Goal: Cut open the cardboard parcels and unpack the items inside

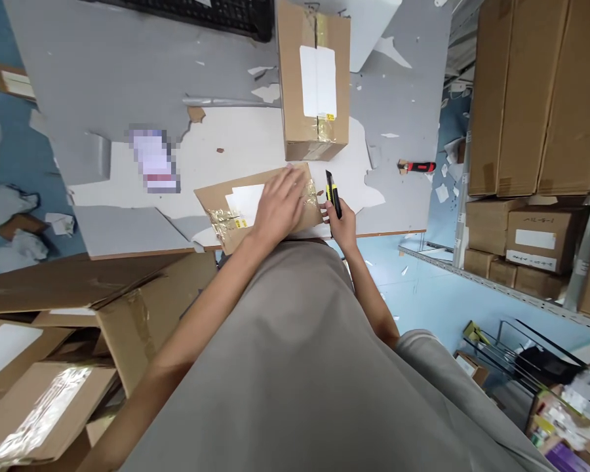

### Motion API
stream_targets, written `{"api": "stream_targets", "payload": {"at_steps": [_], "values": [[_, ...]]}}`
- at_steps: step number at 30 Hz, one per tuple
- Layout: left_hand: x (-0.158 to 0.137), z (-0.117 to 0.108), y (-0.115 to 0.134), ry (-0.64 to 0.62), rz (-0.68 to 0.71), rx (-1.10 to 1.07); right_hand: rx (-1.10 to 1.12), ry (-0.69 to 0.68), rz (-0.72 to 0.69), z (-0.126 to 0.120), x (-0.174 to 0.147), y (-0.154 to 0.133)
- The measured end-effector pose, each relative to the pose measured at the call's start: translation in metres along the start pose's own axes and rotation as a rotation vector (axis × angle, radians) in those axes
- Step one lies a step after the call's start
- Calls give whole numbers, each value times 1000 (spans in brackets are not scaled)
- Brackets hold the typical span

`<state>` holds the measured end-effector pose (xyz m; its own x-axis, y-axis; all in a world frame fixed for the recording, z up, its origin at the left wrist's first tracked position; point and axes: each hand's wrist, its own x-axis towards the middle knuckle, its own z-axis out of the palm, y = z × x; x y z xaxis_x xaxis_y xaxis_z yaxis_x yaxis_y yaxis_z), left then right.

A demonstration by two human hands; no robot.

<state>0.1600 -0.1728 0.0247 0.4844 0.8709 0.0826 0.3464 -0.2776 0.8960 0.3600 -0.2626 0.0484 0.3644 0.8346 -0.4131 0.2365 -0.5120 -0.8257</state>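
A flat cardboard piece, with a white label and shiny clear tape, lies at the table's near edge against my body. My left hand rests on its right part, palm down with the fingers stretched out. At its right end, my right hand is closed around a black and yellow box cutter whose tip points away from me. Just beyond the flat cardboard stands a taped cardboard box with a white label on top.
A red and black cutter lies at the table's right side. Farther left are a blurred-out phone-like item and a black keyboard-like object. Shelves with cartons stand on the right. A large open carton sits at lower left.
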Motion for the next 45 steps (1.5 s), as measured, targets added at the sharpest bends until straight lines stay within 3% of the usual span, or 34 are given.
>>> {"api": "stream_targets", "payload": {"at_steps": [3,6,14,19,25,35,39,42,45], "values": [[1,13,0,-106,-17,196,-85,-38,-31,1,-5,0],[-4,14,-1,-135,-43,328,-162,-72,-89,-8,-10,-4],[-3,14,-1,-120,-54,303,-297,-150,-91,-13,-12,-16],[1,1,5,-109,-70,269,-132,-93,4,1,8,11],[10,6,16,-297,-39,403,-48,-66,256,12,44,55],[14,20,13,-348,10,463,-28,-71,314,18,66,75],[15,10,16,-316,69,443,-8,-51,303,17,64,77],[12,-10,27,-256,124,394,18,-14,273,8,57,75],[2,-37,50,-179,172,325,27,81,122,-14,46,66]]}}
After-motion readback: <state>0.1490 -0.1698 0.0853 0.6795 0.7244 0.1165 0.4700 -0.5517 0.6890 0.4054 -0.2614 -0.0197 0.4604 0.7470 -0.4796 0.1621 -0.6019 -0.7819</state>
